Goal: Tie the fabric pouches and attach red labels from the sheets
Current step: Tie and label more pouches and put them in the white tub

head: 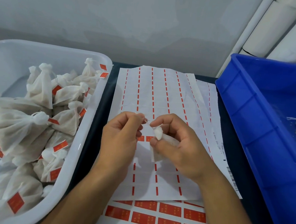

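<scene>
A white tub at left holds many tied pouches with red labels. A blue bin stands at right. Between them lie label sheets, the top one mostly stripped, a fuller sheet at the near edge. Above the sheets, the right hand grips a small pouch, fingers curled round it. The left hand pinches its string just beside the right fingertips.
</scene>
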Demonstrator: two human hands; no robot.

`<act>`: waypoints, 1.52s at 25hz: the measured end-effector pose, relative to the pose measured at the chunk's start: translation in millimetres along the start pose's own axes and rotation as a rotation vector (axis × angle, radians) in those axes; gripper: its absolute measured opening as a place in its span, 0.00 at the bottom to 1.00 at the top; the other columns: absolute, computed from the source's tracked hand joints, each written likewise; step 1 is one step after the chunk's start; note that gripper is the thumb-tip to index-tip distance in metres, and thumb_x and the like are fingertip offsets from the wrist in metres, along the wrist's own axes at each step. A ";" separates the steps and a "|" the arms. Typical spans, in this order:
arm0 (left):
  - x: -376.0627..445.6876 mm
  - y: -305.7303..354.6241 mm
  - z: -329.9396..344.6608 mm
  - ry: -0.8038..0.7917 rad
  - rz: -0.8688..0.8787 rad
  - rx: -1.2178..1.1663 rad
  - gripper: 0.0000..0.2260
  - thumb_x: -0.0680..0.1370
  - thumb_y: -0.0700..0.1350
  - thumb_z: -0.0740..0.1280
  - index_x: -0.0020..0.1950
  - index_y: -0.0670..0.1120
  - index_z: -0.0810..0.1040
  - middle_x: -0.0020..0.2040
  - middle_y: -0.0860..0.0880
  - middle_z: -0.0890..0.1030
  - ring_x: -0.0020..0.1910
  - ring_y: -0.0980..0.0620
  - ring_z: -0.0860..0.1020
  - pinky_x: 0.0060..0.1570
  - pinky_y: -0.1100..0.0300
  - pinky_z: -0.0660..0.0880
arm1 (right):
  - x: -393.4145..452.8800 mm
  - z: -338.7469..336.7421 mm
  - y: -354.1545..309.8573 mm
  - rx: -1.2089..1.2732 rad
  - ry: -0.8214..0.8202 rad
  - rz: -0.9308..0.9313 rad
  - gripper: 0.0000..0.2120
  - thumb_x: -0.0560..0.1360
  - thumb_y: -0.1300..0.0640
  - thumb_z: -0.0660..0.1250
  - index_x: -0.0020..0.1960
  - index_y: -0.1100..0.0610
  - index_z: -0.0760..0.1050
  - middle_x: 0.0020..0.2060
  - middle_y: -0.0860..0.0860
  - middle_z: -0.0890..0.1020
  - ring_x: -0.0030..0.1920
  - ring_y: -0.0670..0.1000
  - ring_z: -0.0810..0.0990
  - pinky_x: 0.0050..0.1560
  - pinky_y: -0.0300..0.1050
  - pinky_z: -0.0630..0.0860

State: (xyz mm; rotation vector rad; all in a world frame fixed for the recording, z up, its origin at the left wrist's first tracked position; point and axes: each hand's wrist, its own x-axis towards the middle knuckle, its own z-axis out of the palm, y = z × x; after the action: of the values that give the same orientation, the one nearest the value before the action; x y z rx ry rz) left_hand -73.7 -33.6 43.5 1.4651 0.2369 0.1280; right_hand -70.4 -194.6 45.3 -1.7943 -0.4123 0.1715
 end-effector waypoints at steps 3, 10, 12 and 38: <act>2.8 -0.3 -2.5 -0.068 -0.002 0.042 0.13 0.81 0.48 0.66 0.37 0.52 0.83 0.34 0.55 0.78 0.34 0.60 0.77 0.36 0.65 0.76 | -1.1 -0.5 0.5 -0.055 -0.009 -0.047 0.16 0.77 0.50 0.73 0.60 0.36 0.76 0.41 0.46 0.75 0.40 0.47 0.76 0.39 0.38 0.78; 1.8 -0.4 -2.7 -0.010 0.073 0.014 0.12 0.81 0.44 0.67 0.38 0.47 0.82 0.36 0.52 0.82 0.35 0.60 0.80 0.35 0.70 0.76 | 0.4 9.1 3.8 -0.316 -0.042 -0.080 0.10 0.78 0.41 0.70 0.59 0.37 0.76 0.57 0.33 0.78 0.62 0.38 0.77 0.58 0.30 0.73; -1.1 -1.3 -1.0 0.047 0.136 0.048 0.11 0.81 0.44 0.67 0.39 0.48 0.82 0.37 0.53 0.83 0.37 0.61 0.80 0.37 0.71 0.76 | 0.8 5.9 5.5 -0.337 -0.014 -0.079 0.09 0.78 0.43 0.71 0.58 0.38 0.77 0.56 0.31 0.78 0.60 0.36 0.77 0.55 0.23 0.71; 10.7 -11.8 -6.7 0.137 0.299 0.301 0.13 0.78 0.58 0.68 0.61 0.57 0.79 0.62 0.59 0.80 0.61 0.60 0.79 0.57 0.66 0.79 | -11.7 -90.0 37.7 -0.637 0.608 0.527 0.21 0.80 0.45 0.69 0.70 0.51 0.74 0.62 0.51 0.82 0.55 0.49 0.77 0.55 0.48 0.74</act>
State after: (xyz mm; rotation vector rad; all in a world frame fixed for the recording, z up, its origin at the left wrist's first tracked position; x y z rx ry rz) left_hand -65.6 -25.8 30.4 1.7886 0.1508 0.4516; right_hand -44.6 -288.5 31.8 -2.4284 0.5062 -0.1665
